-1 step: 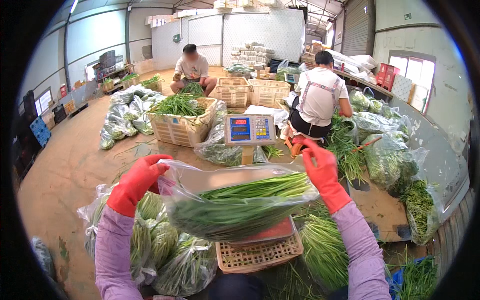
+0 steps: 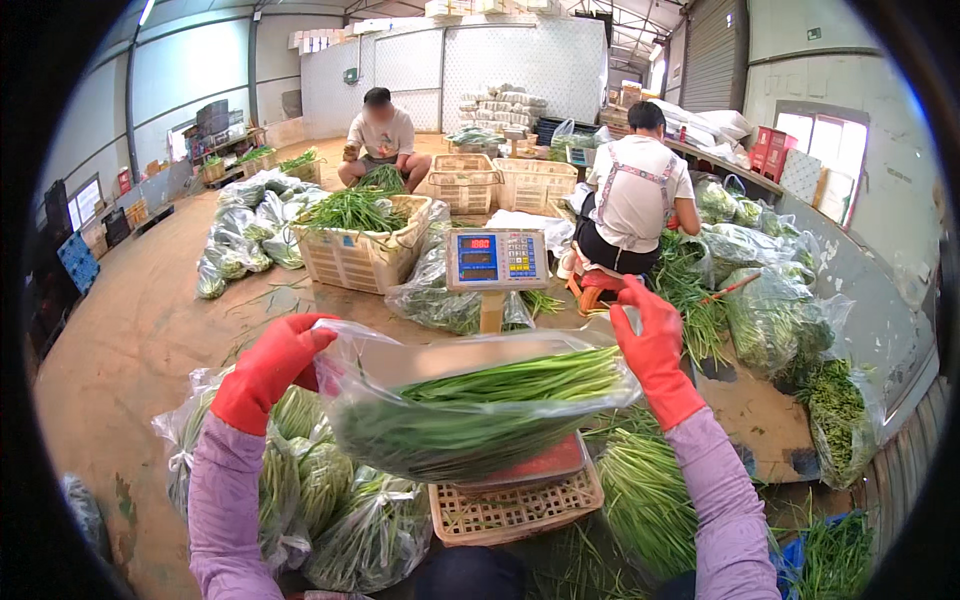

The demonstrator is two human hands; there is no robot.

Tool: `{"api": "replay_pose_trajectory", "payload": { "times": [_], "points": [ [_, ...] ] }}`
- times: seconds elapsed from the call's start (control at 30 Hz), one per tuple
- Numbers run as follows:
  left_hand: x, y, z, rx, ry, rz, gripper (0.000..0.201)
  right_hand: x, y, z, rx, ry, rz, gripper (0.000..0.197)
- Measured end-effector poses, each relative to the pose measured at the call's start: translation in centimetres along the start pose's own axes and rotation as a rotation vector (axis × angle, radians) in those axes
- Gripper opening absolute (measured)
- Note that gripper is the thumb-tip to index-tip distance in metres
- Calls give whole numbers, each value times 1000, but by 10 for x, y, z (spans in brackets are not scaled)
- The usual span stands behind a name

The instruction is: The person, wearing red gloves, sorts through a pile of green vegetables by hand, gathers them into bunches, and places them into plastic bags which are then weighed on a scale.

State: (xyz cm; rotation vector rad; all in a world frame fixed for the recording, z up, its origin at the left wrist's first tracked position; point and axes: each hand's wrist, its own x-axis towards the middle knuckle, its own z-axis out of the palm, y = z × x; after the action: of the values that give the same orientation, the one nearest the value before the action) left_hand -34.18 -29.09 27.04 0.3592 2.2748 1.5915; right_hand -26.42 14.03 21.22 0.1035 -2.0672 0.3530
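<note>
A clear plastic bag point(image 2: 360, 405), its mouth spread wide, holds long thin green stalks like chives point(image 2: 520, 378). It is stretched between my hands above a red-topped scale point(image 2: 530, 468). In a red rubber glove, my left hand point(image 2: 268, 370) grips the bag's left end. My right hand point(image 2: 648, 335), gloved the same, pinches the upper right edge. Beneath the scale's red top is a slatted plastic basket point(image 2: 517, 515). The scale's display point(image 2: 497, 260) stands upright behind the bag, lit with red digits. Whether the bag's underside touches the scale cannot be made out.
Several filled bags point(image 2: 370, 530) lie at my lower left. Loose green stalks point(image 2: 648, 490) are heaped at my right. Ahead stands a crate of greens point(image 2: 355, 245). One person point(image 2: 383, 145) squats beyond it; another point(image 2: 635, 190) sits at right, near more bags point(image 2: 765, 320).
The red digits on the scale's display have changed. My right hand has shifted slightly to the right and the bag's right edge has lifted a little; both hands keep their grip.
</note>
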Motion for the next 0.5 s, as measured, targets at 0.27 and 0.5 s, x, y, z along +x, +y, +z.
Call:
{"api": "replay_pose_trajectory", "payload": {
  "times": [0.27,0.5],
  "points": [
    [-78,-21,37,184,38,164,81,-96,14,-54,26,85,358,76],
    [-76,-60,71,573,787,580,77,-103,9,-21,-255,122,454,80]
  ]
}}
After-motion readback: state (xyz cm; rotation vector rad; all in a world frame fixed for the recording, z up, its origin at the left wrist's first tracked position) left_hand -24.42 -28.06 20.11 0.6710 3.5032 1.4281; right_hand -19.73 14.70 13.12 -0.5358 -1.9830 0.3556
